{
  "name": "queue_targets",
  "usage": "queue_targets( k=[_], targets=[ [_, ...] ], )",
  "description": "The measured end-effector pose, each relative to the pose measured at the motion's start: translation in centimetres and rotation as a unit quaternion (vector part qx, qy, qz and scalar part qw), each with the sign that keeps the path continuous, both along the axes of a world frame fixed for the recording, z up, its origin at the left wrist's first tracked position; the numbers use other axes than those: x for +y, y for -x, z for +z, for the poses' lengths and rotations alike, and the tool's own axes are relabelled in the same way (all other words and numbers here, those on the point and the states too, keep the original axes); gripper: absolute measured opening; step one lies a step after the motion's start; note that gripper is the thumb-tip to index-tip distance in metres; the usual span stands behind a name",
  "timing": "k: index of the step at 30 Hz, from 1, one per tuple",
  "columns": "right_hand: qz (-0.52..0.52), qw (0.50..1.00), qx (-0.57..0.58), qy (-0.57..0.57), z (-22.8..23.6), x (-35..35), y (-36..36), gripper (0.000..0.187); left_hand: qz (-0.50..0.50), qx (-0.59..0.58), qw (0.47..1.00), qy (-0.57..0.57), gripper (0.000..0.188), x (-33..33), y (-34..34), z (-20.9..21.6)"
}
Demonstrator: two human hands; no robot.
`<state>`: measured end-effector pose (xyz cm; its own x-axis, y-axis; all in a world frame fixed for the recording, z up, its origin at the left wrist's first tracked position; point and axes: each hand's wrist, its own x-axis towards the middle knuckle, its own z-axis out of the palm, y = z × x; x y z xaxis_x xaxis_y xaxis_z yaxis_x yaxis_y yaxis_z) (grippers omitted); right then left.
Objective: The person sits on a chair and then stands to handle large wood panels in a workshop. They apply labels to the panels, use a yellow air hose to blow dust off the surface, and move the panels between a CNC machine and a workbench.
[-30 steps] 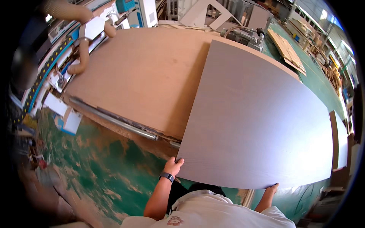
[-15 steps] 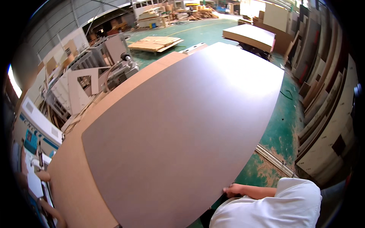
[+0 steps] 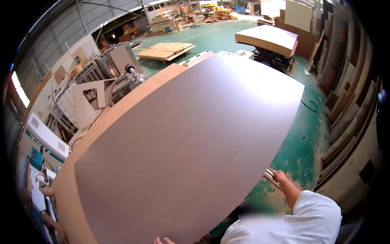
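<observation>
A large grey-brown panel (image 3: 178, 142) with a glossy sheen at its far end lies on a wider light-brown board (image 3: 67, 203). At the bottom edge of the view, the fingertips of my left hand (image 3: 164, 240) show spread over the panel's near end; the rest of that hand is out of view. My right hand (image 3: 279, 176), at the end of a bare forearm from a white sleeve, is beside the panel's right edge, above a metal rail (image 3: 271, 179). Its fingers are too small and indistinct to read, and I cannot tell whether it touches the panel.
A stack of pale sheets (image 3: 268, 37) rests on a dark scissor lift at the far right. Upright boards (image 3: 345, 85) line the right side. A low wooden stack (image 3: 164, 51), a grey machine (image 3: 128, 81) and a white machine housing (image 3: 46, 136) are to the left. Sawdust marks the green floor (image 3: 302, 134).
My right hand has left its place on the panel's near right edge and moved forward, arm stretched out. The left fingertips have come into view at the bottom. The whole view has shifted slightly.
</observation>
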<state>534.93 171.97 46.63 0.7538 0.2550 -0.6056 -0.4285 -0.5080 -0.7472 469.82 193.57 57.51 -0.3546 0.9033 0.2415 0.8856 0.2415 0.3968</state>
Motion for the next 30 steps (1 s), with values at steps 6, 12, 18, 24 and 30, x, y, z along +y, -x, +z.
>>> queue_targets(
  k=[6,12,18,24,30],
  targets=[
    [-0.086,0.995,0.039,-0.01,0.5,6.4,-11.1,0.046,0.269,-0.139,0.947,-0.103,0.041,-7.8,-12.5,-0.5],
    [-0.105,0.986,0.109,-0.073,0.7,8.2,-13.5,0.042,0.538,-0.645,0.534,-0.095,0.046,-13.1,-18.6,-15.9],
    [-0.113,0.983,0.116,-0.084,0.9,8.3,-15.6,0.039,0.037,-0.91,0.277,-0.305,0.061,-7.2,-35.3,-9.2],
    [0.043,0.895,0.304,-0.324,13.3,8.3,-16.7,0.02,-0.119,-0.909,0.214,-0.337,0.065,-6.7,-35.8,6.3],
    [0.24,0.827,0.041,-0.508,32.4,11.4,-16.5,0.037,-0.319,-0.843,0.252,-0.352,0.063,-1.6,-33.4,22.4]
  ],
)
